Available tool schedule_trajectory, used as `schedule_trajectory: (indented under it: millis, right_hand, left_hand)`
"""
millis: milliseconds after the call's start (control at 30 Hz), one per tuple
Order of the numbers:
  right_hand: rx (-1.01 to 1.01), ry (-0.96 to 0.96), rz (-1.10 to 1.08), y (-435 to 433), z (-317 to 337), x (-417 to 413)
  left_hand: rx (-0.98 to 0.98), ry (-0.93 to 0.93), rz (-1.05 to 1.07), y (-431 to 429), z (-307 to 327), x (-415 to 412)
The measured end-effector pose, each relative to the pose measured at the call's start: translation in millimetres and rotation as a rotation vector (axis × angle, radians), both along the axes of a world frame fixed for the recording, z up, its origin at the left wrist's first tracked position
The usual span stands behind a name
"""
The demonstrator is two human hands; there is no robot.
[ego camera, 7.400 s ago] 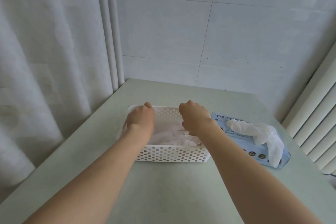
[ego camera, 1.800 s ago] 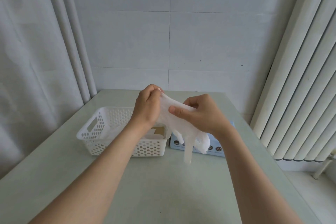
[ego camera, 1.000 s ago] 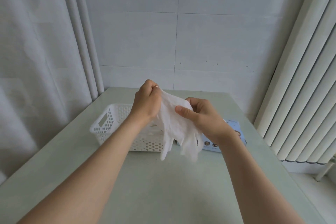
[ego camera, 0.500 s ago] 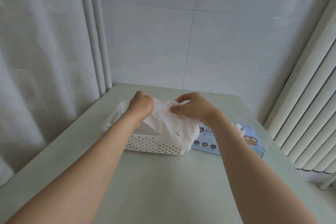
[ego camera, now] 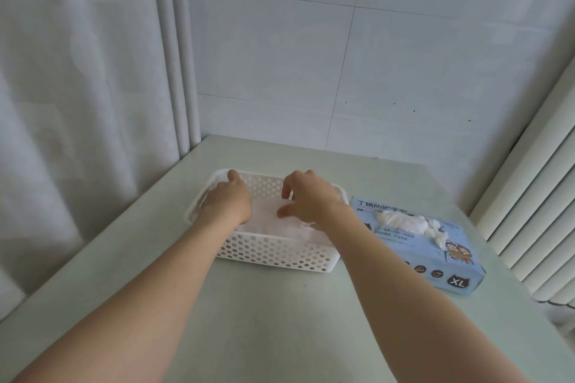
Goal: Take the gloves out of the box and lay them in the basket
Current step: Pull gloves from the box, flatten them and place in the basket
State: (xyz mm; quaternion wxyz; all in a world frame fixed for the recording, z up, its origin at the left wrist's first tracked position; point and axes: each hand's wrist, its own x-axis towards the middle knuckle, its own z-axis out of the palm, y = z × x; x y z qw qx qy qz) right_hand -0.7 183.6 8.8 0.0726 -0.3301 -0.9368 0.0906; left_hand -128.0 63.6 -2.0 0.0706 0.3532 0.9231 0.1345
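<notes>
The back of the left grip point(ego camera: 228, 204) hides its fingers. Right of the right grip point(ego camera: 311, 200), small print on the box point(ego camera: 407, 253) blurs.

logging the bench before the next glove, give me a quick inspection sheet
surface: pale green table, no spills seen
job's things: white basket holding white gloves; blue glove box to its right, one glove poking from its slot
clutter: nothing seen
grippers: left hand and right hand both down in the basket; left's grip hidden, right's thumb and forefinger apart
cables: nothing seen
surroundings: curtain left, tiled wall behind, ribbed white panel right
</notes>
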Motion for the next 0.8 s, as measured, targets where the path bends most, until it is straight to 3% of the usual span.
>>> schedule_trajectory:
  millis: [200, 300, 433, 600, 800]
  right_hand:
    - [0.389, -0.089, 0.089, -10, 6, -3]
    - [0.211, -0.100, 0.078, -12, 13, 4]
    - [-0.103, -0.290, 0.086, -13, -1, 20]
    - [-0.013, 0.013, 0.065, -14, -6, 32]
    - [0.052, 0.547, -0.027, -17, -10, 71]
  left_hand:
    - [0.016, 0.297, -0.063, 3, 4, 4]
    - [-0.033, 0.303, -0.185, 7, 1, -2]
    - [-0.199, -0.045, -0.242, 7, -3, -5]
    - [-0.204, -0.119, -0.228, 12, 3, 4]
    - [0.225, -0.049, -0.344, 25, 19, 46]
